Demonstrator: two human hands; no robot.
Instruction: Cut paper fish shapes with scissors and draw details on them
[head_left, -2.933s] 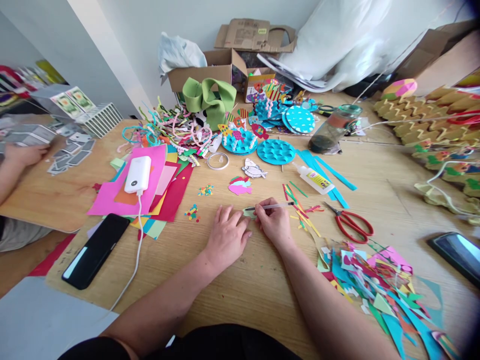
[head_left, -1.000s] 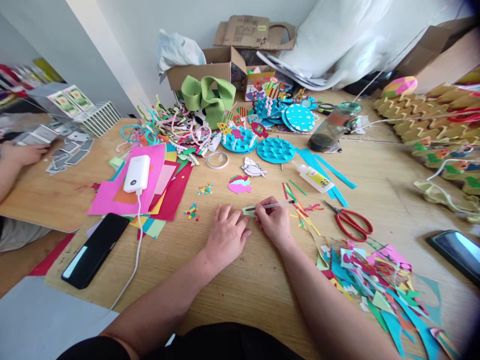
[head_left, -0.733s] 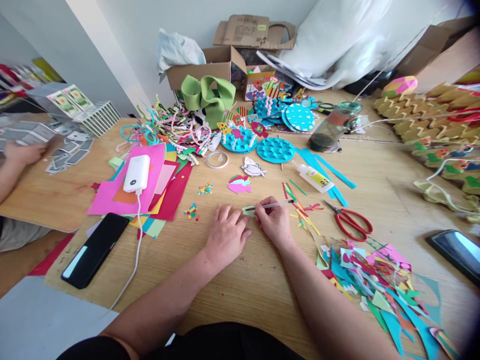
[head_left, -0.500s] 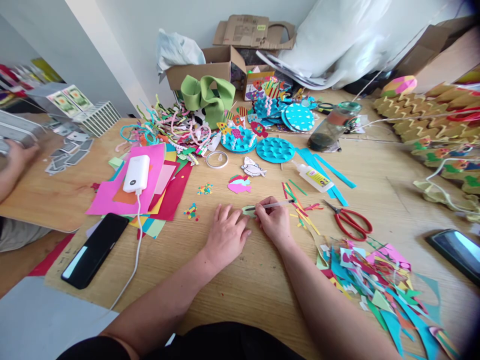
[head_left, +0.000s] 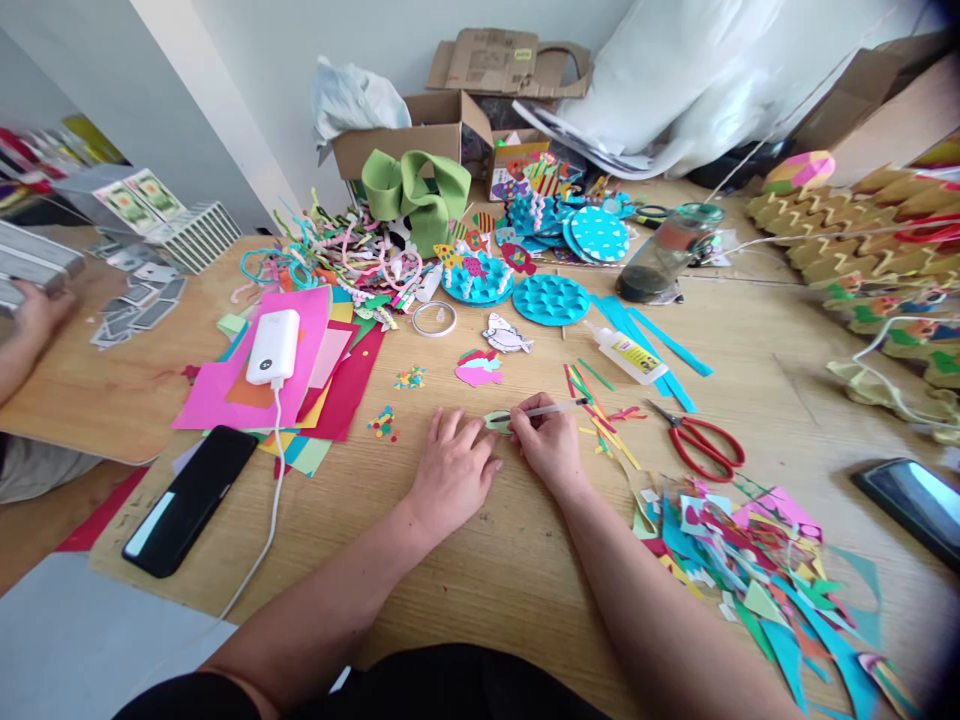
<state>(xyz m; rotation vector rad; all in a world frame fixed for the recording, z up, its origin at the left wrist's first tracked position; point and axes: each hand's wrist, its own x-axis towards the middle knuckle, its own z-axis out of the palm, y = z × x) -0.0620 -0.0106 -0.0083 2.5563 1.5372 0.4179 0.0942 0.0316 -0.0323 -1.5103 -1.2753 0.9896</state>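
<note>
My right hand point(head_left: 547, 435) grips a slim pen point(head_left: 551, 408), its tip resting on a small light-green paper cutout point(head_left: 496, 421). Flat on the wood lies my left hand point(head_left: 454, 465), fingers spread, with its fingertips by the cutout's left edge. Just beyond the hands are a pink paper fish point(head_left: 480, 374) with red and pale-blue parts, and a white fish cutout point(head_left: 508, 334) with drawn lines. Two little piles of coloured paper dots point(head_left: 383, 424) sit left of the cutout. Thin coloured paper strips point(head_left: 600, 415) lie beside my right hand.
Red-handled scissors point(head_left: 705, 445), a glue bottle point(head_left: 630, 355) and paper scraps point(head_left: 765, 560) lie on the right. Left are coloured sheets point(head_left: 214, 395), a white power bank point(head_left: 273, 347) with cable and a phone point(head_left: 189, 502). A glass jar point(head_left: 667, 255) stands behind. Another person's hand point(head_left: 41, 315) shows far left.
My hands, the pen and the cutout look almost unchanged. At the far left, the other person's hand and the grey object in it have shifted slightly.
</note>
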